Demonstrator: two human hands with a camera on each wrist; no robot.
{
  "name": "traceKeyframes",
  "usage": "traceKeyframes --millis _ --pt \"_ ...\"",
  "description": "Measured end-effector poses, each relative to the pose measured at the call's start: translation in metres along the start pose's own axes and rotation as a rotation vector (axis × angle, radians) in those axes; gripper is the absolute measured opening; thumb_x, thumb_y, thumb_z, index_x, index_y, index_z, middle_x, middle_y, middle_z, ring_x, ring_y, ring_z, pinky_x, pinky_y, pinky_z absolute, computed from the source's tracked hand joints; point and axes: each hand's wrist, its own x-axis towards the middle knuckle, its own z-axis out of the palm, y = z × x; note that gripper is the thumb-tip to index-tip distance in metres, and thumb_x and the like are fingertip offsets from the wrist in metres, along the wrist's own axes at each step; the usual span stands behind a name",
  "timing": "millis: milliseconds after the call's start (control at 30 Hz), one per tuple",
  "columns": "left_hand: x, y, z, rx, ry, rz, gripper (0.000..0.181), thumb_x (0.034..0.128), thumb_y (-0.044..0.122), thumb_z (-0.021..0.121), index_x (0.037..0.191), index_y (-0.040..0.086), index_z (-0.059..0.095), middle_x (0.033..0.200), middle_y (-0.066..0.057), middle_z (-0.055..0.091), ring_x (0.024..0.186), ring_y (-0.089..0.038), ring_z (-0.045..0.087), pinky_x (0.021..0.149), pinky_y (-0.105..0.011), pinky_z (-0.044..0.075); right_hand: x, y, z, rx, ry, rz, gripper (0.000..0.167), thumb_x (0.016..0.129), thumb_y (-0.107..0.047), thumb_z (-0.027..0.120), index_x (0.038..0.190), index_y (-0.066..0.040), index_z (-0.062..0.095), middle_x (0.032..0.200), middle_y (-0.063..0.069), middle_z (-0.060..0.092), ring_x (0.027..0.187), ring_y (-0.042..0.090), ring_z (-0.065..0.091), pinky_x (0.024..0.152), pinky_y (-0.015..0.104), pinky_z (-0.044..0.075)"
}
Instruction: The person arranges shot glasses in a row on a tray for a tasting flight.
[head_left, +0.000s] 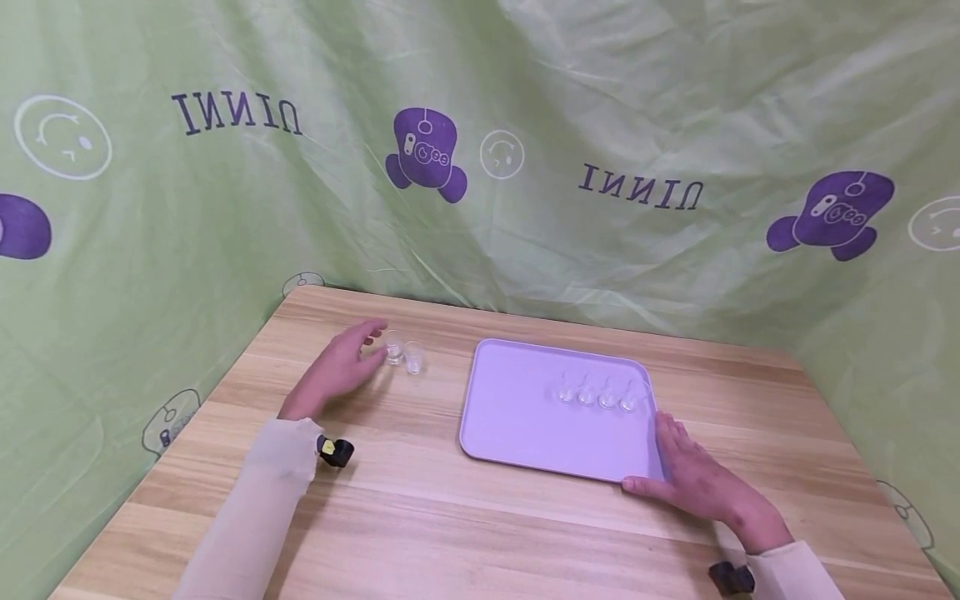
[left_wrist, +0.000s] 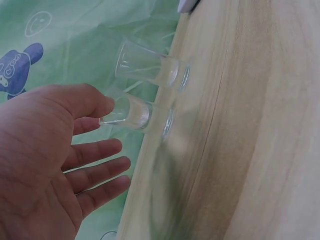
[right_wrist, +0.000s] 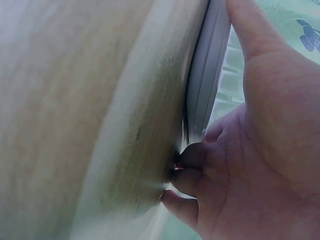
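In the head view my left hand is beside two small clear shot glasses on the table's left part. Its thumb and index finger are spread next to the rim of the nearer glass; whether they touch it I cannot tell. The other glass stands upright close by. My right hand rests against the near right corner of a light purple tray, thumb along the front edge and fingers along the right side. Its fingertips reach down to the tabletop beside the tray's rim.
Several small clear glasses stand in a row on the tray's right half. The wooden table ends at the back and sides against a green printed curtain. A small black device is strapped to the left wrist.
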Motion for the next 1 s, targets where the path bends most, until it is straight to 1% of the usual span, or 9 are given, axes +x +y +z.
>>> traceKeyframes --millis 133,267,500,700,833,1000 --pt "0.000 0.000 0.001 -0.004 -0.033 0.008 0.056 0.1030 0.015 0.062 0.152 -0.002 0.041 0.145 -0.026 0.051 0.131 -0.045 0.050 0.108 -0.061 0.040 -0.001 -0.001 -0.001 0.003 -0.004 0.008 0.120 0.090 -0.055 0.075 0.153 0.020 0.007 0.154 0.048 0.012 0.140 0.066 0.016 0.111 0.072 0.022" --pt "0.001 0.000 0.004 0.000 -0.040 0.013 0.058 0.1017 0.014 0.064 0.152 -0.004 0.040 0.141 -0.029 0.053 0.129 -0.046 0.052 0.107 -0.061 0.041 -0.002 -0.001 0.000 -0.002 -0.003 0.005 0.119 0.090 -0.056 0.074 0.153 0.020 0.008 0.154 0.048 0.013 0.140 0.066 0.016 0.111 0.072 0.022" --pt "0.000 -0.001 0.008 -0.002 -0.064 0.017 0.061 0.1035 0.013 0.061 0.153 -0.007 0.032 0.136 -0.032 0.055 0.126 -0.048 0.055 0.108 -0.060 0.040 -0.003 -0.001 0.002 -0.005 0.003 0.000 0.119 0.090 -0.056 0.074 0.153 0.020 0.009 0.153 0.048 0.014 0.140 0.066 0.017 0.112 0.071 0.022" --pt "0.002 -0.003 0.011 0.003 -0.051 0.020 0.064 0.1034 0.014 0.061 0.155 -0.007 0.028 0.138 -0.030 0.054 0.125 -0.047 0.056 0.108 -0.060 0.040 -0.002 -0.001 0.001 -0.009 0.010 -0.005 0.119 0.089 -0.056 0.075 0.153 0.020 0.009 0.153 0.048 0.015 0.140 0.066 0.018 0.112 0.071 0.022" --pt "0.005 -0.004 0.013 -0.002 -0.046 0.012 0.063 0.1031 0.014 0.061 0.155 -0.005 0.031 0.139 -0.029 0.055 0.126 -0.046 0.056 0.109 -0.059 0.041 -0.002 -0.002 0.000 -0.002 0.013 -0.006 0.119 0.089 -0.056 0.075 0.153 0.020 0.010 0.153 0.048 0.014 0.140 0.066 0.018 0.112 0.071 0.022" --pt "0.007 -0.006 0.014 0.014 -0.033 0.012 0.061 0.1028 0.014 0.062 0.154 -0.003 0.035 0.139 -0.029 0.056 0.125 -0.046 0.056 0.109 -0.059 0.040 -0.002 -0.003 0.000 0.004 0.006 -0.002 0.119 0.089 -0.056 0.074 0.153 0.021 0.009 0.154 0.048 0.014 0.140 0.066 0.017 0.112 0.071 0.021"
